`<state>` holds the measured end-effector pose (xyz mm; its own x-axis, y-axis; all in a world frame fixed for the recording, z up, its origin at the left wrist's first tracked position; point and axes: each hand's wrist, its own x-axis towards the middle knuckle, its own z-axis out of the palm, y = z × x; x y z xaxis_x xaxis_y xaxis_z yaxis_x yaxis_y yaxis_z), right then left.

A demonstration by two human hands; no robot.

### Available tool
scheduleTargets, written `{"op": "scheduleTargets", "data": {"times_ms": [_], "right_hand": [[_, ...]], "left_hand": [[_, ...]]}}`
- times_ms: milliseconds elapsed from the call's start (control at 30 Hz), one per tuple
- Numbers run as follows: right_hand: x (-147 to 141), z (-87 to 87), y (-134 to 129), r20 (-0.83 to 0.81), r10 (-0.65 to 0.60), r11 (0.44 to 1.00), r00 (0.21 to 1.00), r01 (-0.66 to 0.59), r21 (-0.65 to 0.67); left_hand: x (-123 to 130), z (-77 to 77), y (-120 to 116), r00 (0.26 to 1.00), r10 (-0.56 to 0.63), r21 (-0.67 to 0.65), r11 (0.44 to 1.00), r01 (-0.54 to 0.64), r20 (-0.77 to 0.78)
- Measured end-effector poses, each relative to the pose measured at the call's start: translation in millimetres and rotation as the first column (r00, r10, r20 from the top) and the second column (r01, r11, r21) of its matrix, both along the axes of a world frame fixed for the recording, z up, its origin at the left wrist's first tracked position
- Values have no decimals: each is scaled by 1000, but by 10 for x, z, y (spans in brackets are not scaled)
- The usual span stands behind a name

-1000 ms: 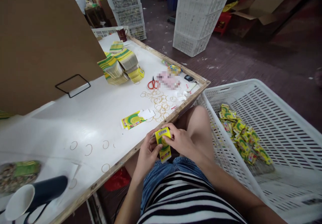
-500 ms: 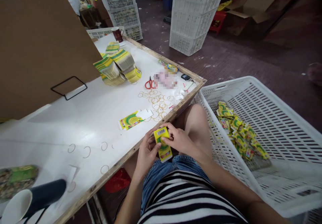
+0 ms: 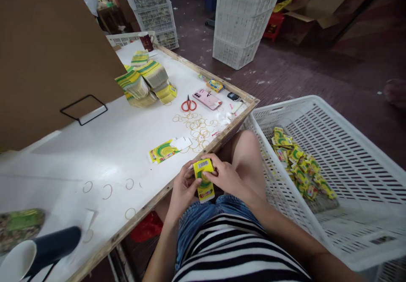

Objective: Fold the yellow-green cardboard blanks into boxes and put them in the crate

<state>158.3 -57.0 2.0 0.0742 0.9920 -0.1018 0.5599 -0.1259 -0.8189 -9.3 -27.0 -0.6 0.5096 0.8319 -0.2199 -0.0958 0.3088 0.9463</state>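
Observation:
Over my lap, by the table's front edge, I hold a small yellow and green carton [image 3: 204,180] with a barcode at its top end. My left hand [image 3: 183,187] grips its left side, thumb on the face. My right hand [image 3: 225,175] pinches its right side, thumb across the printed front; some of those fingers are hidden behind it. A flattened yellow carton [image 3: 165,151] with a white flap lies on the white table [image 3: 117,146], just beyond my left hand. Loose rubber bands [image 3: 199,130] are scattered past it.
Bundled flat cartons [image 3: 152,79], red-handled scissors [image 3: 189,104] and a pink phone [image 3: 207,99] are on the table. A white plastic crate [image 3: 361,146] at my right holds a heap of yellow packs [image 3: 301,168]. A dark blue cylinder [image 3: 57,246] lies at the near left.
Both hands still hold the carton in nearly the same spot. The whole view has shifted very slightly. The carton looks a little more upright.

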Motion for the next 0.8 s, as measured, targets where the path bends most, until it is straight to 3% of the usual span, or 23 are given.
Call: {"op": "scheduleTargets", "data": {"times_ms": [100,167,267,367,533,667,700,733,800], "right_hand": [[-48,10,15,52,-64,996,997,68,-65],[-49,-6,28,20,-74,997,997,75,-12],[15,-51,33,-181,11,988,983,17,153],[85,-86,22,-421,93,986,902,-26,162],[35,-79,-17,-574,14,973,819,122,198],[93,-46,-38,-613,-107,936,783,288,203],[171,-42,-38,-650,-189,890,736,409,204],[275,-40,-33,-710,-273,806,649,558,200],[530,-49,-14,-862,-364,511,354,849,133]], "left_hand": [[34,13,-13,1000,-10,29,1000,11,-20],[38,33,-7,1000,-4,37,999,5,-29],[-3,64,33,1000,16,31,999,-15,-22],[-46,85,68,1000,1,15,1000,-1,12],[79,135,-17,998,16,-2,1000,-16,62],[205,168,46,999,-36,126,991,36,-2],[194,161,137,997,-43,193,980,55,-67],[158,147,261,987,-27,269,961,70,-159],[17,99,571,900,179,486,873,41,-397]]}}
